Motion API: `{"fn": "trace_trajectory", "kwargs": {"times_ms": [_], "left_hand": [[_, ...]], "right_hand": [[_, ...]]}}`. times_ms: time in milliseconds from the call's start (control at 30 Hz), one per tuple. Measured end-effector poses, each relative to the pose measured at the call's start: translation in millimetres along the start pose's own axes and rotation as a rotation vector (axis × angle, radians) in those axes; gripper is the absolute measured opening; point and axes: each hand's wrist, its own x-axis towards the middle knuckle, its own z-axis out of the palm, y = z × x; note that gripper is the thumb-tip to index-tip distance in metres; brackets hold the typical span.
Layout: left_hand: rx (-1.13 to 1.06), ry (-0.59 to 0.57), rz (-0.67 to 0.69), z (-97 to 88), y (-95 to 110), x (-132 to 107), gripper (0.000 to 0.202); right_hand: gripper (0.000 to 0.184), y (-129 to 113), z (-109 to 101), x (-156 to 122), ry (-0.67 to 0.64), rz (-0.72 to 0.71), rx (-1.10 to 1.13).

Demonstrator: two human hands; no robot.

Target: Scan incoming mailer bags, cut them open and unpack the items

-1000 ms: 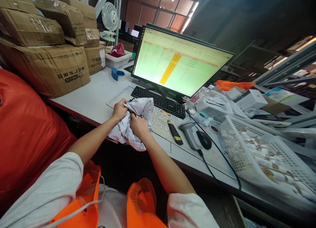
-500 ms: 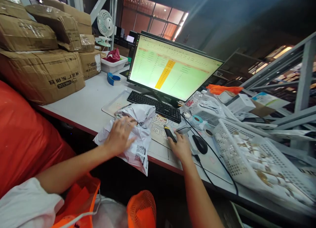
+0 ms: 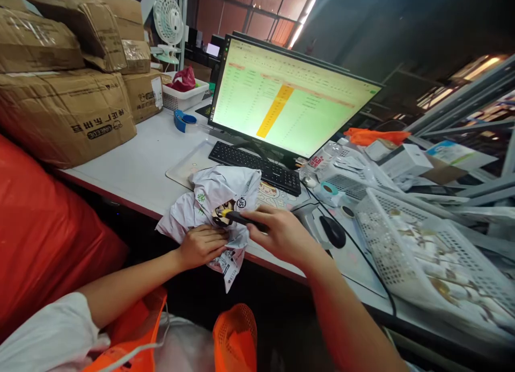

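Room for the left hand (image 3: 201, 246) lay over the white worktop (image 3: 132, 152), between the cardboard cartons (image 3: 64, 114) and the keyboard (image 3: 253, 165). The right hand (image 3: 284, 232) had less: barcode scanner (image 3: 308, 216), computer mouse (image 3: 333, 232) and perforated plastic basket (image 3: 398, 238) obstructed that side. The monitor (image 3: 293, 93) stood behind the keyboard, blocking reach farther back.

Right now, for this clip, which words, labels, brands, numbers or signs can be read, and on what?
Nothing can be read for certain.
White plastic mailer: round dark logo, letters unclear; green print too blurred.
Mailer's label: codes visible, text too small.
Carton: upside-down black print, too blurred.
Monitor spreadsheet: too small.
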Motion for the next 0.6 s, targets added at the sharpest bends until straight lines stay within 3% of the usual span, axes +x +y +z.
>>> {"fn": "trace_trajectory", "kwargs": {"times_ms": [67, 133, 267, 333, 400, 500, 600], "left_hand": [[0.018, 0.018, 0.014, 0.7, 0.3, -0.9, 0.018], [0.026, 0.033, 0.012, 1.9, 0.0, -2.1, 0.018], [0.021, 0.032, -0.018, 4.0, 1.6, -3.4, 0.018], [-0.011, 0.007, -0.056, 0.9, 5.7, -0.5, 0.018], [-0.071, -0.052, -0.128, -8.3, 11.1, 7.7, 0.02], [-0.155, -0.128, -0.279, -32.5, 15.1, 33.5, 0.025], [-0.09, -0.144, -0.347, -55.9, 5.5, 70.3, 0.028]], "right_hand": [[0.033, -10.2, 6.8, 23.0, -0.136, 0.007, -0.132], [0.032, -4.0, 3.3, 35.2, -0.175, 0.038, -0.252], [0.032, 32.5, -36.2, 16.2, 0.104, 0.166, -0.373], [0.035, 52.0, -53.0, -4.6, 0.219, 0.175, -0.33], [0.036, 71.0, -56.0, -24.8, 0.261, 0.168, -0.184], [0.044, 102.6, -32.6, -47.4, 0.323, 0.274, 0.166], [0.055, 132.3, 15.6, -56.2, 0.545, 0.505, 0.267]]}}
